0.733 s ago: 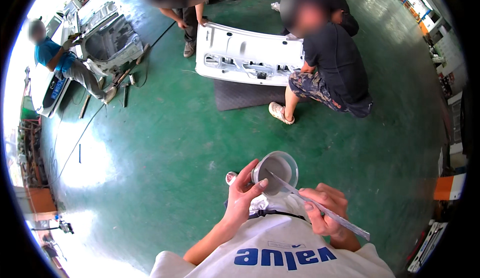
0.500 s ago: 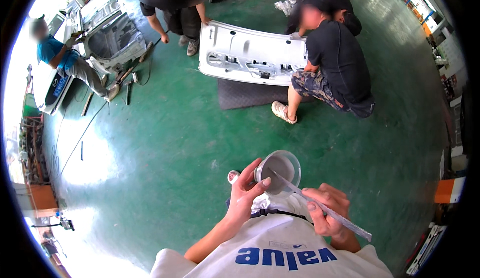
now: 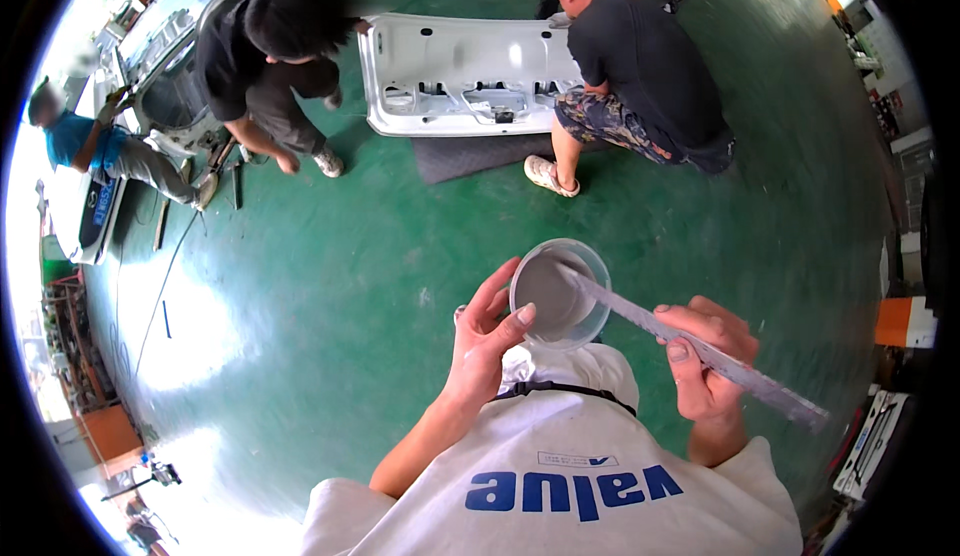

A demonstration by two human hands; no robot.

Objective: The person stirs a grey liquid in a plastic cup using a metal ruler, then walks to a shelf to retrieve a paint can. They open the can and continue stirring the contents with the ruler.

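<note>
A clear plastic cup (image 3: 598,268) with grey, paint-like liquid (image 3: 552,301) in it is in front of my body. My left hand (image 3: 487,331) wraps round the cup's left side, with the thumb on the near wall. Between the thumb and fingers of my right hand (image 3: 708,356) is a long flat stirring stick (image 3: 745,374), smeared with grey. Its far tip dips into the cup, at the liquid; the other end sticks out to the lower right, past my hand.
Ahead, a white car trunk lid (image 3: 470,51) lies on a dark mat (image 3: 470,159). One person (image 3: 640,76) squats at its right, another person (image 3: 265,66) bends at its left, and a third is partly hidden behind. Far left, a person in blue (image 3: 85,141) sits by car parts. A cable (image 3: 172,266) runs across the green floor.
The cup has come up and the stick now slants farther right, with my right hand moved right. The person left of the trunk lid has shifted left and bent down.
</note>
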